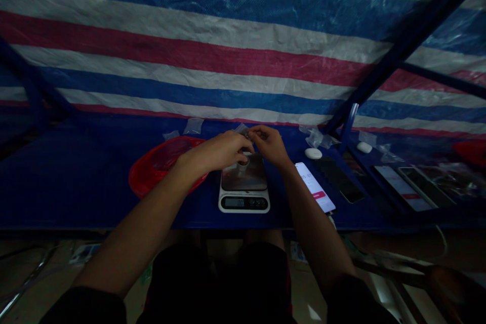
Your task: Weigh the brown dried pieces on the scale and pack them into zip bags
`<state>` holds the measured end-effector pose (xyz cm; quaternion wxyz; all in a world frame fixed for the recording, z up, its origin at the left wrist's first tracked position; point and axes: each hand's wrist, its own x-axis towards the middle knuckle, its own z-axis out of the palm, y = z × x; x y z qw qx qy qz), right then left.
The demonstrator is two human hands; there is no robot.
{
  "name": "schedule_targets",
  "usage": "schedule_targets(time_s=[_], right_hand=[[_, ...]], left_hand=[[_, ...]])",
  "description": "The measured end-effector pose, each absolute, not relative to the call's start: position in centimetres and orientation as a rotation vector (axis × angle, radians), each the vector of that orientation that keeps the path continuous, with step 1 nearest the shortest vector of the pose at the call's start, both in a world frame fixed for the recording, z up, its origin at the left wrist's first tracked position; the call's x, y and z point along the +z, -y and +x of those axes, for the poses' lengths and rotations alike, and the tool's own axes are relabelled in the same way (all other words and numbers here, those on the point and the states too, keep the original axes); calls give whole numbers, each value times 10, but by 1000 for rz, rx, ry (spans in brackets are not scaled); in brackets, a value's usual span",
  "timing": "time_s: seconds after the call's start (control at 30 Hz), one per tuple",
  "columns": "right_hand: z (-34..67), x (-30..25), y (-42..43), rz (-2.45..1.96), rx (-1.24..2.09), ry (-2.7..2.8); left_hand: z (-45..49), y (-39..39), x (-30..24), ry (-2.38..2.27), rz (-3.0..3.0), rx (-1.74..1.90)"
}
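Observation:
My left hand (224,151) curls down over a small pale cylinder (243,166) standing on the steel platform of a digital kitchen scale (244,204). Whether those fingers grip the cylinder is hard to tell in the dim light. My right hand (269,144) is raised just above the back of the scale, its fingertips pinching a small clear plastic bag (242,130). The bag sits between my two hands, partly hidden by my fingers. The scale's display is lit, but its digits are unreadable.
A red plastic basket (159,167) lies left of the scale on a dark blue table (91,197). To the right are a smartphone (315,187), a dark phone (337,179), white oval objects (313,153), and several small clear bags. A striped tarp (228,45) hangs behind.

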<state>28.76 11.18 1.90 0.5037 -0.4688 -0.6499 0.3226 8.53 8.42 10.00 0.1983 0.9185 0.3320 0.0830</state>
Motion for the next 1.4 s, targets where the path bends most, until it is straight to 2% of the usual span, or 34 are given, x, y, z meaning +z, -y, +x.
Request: schedule_targets(time_s=[0.2,0.37,0.57,0.8,1.03,1.1,1.27,1.4], right_hand=[[290,16,-112,-1097,759,1579],[292,15,-112,-1137,731,1564],[293,12,-112,-1153,732,1590],[293,10,-112,-1171,731,1604],[297,9,-110,-1194,704,1649],[297,9,-109,-1212,699,1641],[295,10,-108,-1226,682,1659],[292,9,-107,-1236,659,1695]], left_hand=[[75,-77,105,-894,2541,332],[57,-68,95,-1177,2502,128],[44,-65,81,-1097,2415,8],[58,-67,94,-1108,2552,373],[40,-67,108,-1156,2592,419],[17,-65,113,-1263,2549,357],[-31,-56,95,-1417,2279,-113],[-42,-49,65,-1326,2336,-81]])
